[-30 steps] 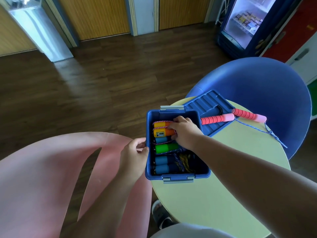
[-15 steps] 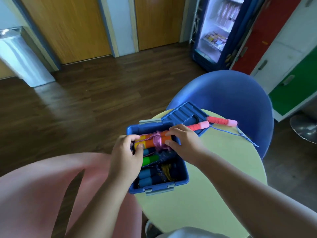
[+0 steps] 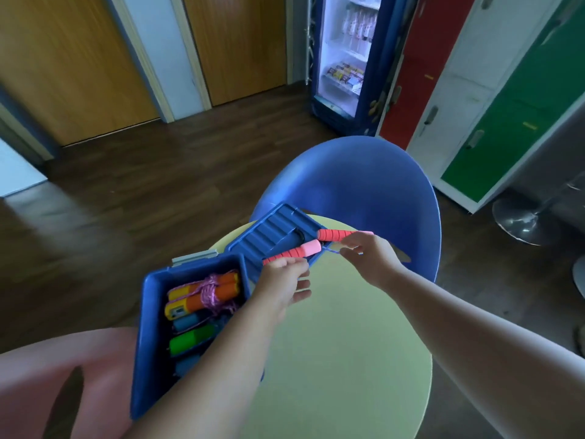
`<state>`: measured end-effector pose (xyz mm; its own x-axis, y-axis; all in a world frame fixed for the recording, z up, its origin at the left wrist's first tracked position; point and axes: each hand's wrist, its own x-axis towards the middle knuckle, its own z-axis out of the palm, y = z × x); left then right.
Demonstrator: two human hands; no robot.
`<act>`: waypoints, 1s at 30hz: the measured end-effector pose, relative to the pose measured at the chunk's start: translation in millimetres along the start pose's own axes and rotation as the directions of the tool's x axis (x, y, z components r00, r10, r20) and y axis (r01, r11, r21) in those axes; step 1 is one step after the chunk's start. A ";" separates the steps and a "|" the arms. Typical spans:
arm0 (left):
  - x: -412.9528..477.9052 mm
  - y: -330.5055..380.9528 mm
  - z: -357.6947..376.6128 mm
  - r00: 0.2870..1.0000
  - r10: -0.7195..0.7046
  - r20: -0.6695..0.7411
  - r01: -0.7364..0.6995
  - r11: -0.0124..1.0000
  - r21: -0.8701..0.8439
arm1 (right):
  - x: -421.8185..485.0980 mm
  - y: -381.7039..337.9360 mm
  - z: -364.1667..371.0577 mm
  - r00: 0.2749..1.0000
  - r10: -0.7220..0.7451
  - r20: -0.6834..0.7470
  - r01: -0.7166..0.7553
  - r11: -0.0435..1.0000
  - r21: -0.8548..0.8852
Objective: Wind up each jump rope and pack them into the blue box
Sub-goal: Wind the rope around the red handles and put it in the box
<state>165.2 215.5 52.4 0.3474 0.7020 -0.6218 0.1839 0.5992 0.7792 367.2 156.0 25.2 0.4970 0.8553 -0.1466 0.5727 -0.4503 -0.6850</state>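
Note:
The blue box (image 3: 152, 299) stands open at the round table's left edge. It holds several wound ropes, an orange-handled one (image 3: 205, 294) bound in pink cord lying on top. The red jump rope lies unwound across the box's lid (image 3: 272, 232). My left hand (image 3: 281, 283) pinches the low end of the rope's near red handle (image 3: 292, 252), its other fingers loosely spread. My right hand (image 3: 370, 258) grips the right end of the far red handle (image 3: 335, 235), and the thin blue cord (image 3: 330, 250) runs under its fingers.
The pale green table (image 3: 332, 359) carries the box and lid. A blue chair (image 3: 364, 188) stands just behind it and a pink chair (image 3: 63, 375) at the lower left. A drinks fridge (image 3: 345, 64) and coloured lockers (image 3: 474, 90) line the far right.
Both hands left the orange-handled bundle in the box and moved right to the red rope's handles on the lid. The view swung right and up.

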 end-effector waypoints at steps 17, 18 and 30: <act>139.1 -45.9 91.9 0.721 0.143 -0.678 0.295 0.823 0.486 | 130.8 98.0 -3.8 0.850 -0.219 0.479 0.422 0.827 -0.372; 140.8 -46.2 94.6 0.702 0.146 -0.697 0.302 0.826 0.476 | 132.0 99.7 -2.8 0.850 -0.213 0.482 0.420 0.826 -0.376; 109.7 -50.5 115.7 0.688 0.244 -0.683 0.039 0.928 0.370 | 104.7 99.7 -24.6 0.908 -0.118 0.402 0.081 0.991 0.107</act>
<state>300.4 217.7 -45.9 -0.3443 0.8922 -0.2923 0.5243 0.4410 0.7285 492.4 194.4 -40.8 0.1214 0.9327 -0.3395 0.5379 -0.3493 -0.7672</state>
